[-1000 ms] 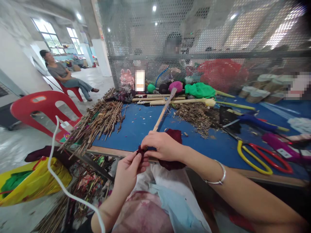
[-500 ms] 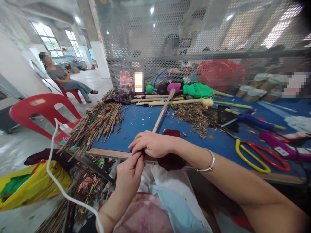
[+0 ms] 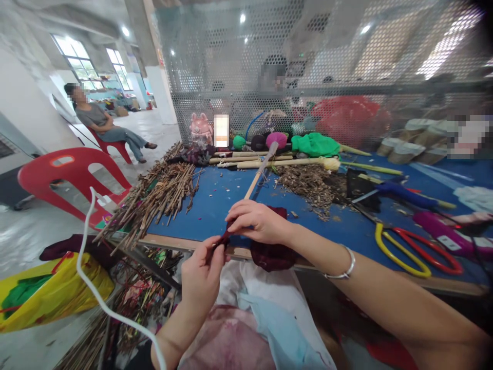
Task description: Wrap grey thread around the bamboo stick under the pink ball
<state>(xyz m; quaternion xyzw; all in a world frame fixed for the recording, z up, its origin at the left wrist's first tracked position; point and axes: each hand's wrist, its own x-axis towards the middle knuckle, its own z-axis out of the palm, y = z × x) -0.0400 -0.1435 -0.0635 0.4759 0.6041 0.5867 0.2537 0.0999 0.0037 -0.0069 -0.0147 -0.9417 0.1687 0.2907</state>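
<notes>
Over the table's front edge, a thin dark red strip of cloth (image 3: 225, 237) stretches between my two hands. The fingertips of my left hand (image 3: 201, 267) pinch its lower end. Higher and to the right, my right hand (image 3: 259, 222) has its fingers closed on the upper part, which they mostly hide. A maroon cloth (image 3: 271, 258) hangs over the edge below my right wrist. Just beyond the right hand lies a pale wooden stick (image 3: 253, 184), pointing away towards a pink ball-shaped bundle (image 3: 276, 139).
Dry twigs (image 3: 169, 192) cover the table's left side. Brown plant scraps (image 3: 314, 185) lie right of the stick. Scissors with yellow and red handles (image 3: 402, 252) and a purple tool (image 3: 439, 232) are at the right. A white cable (image 3: 90, 288) crosses the left foreground. A person sits behind a red chair (image 3: 73, 174).
My hands have moved apart, the right one up and to the right, the left slightly down and left. The dark red strip now shows between them.
</notes>
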